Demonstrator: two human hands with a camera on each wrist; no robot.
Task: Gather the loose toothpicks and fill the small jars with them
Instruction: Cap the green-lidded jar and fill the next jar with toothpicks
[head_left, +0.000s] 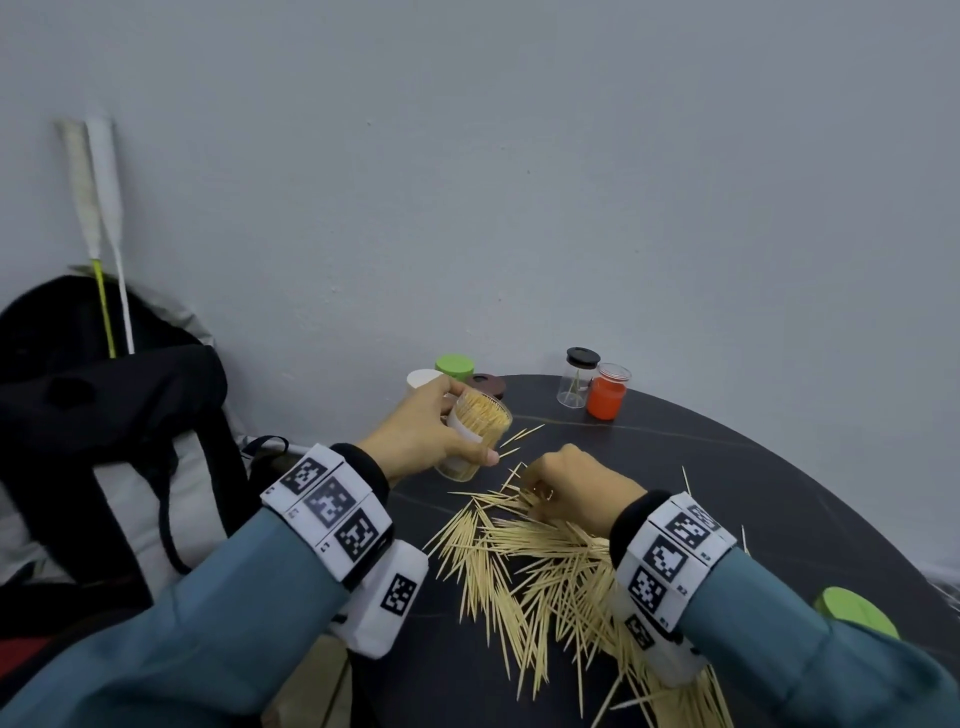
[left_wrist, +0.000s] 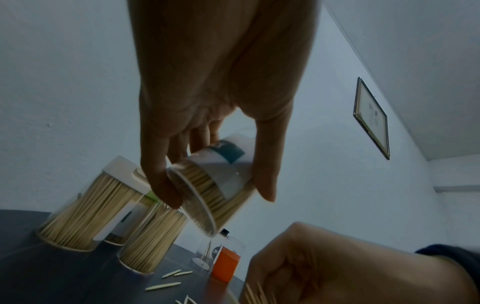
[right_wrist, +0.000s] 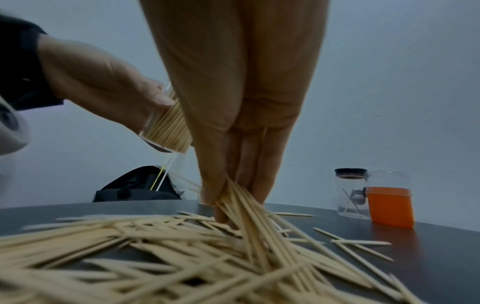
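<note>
My left hand (head_left: 431, 434) grips a clear open jar (head_left: 475, 431) packed with toothpicks, tilted above the dark round table (head_left: 727, 467); in the left wrist view the jar (left_wrist: 207, 185) sits between thumb and fingers. My right hand (head_left: 566, 486) pinches a small bundle of toothpicks (right_wrist: 241, 203) off the loose pile (head_left: 535, 561), just right of the jar. Its fingertips (right_wrist: 221, 214) touch the tabletop among the sticks. A nearly empty clear jar with a black lid (head_left: 576, 376) and an orange jar (head_left: 607, 392) stand at the table's far edge.
Capped full jars stand behind my left hand: white lid (head_left: 423, 379), green lid (head_left: 454, 365), brown lid (head_left: 488, 384). A loose green lid (head_left: 854, 610) lies near my right sleeve. A black backpack (head_left: 104, 415) sits left of the table by the wall.
</note>
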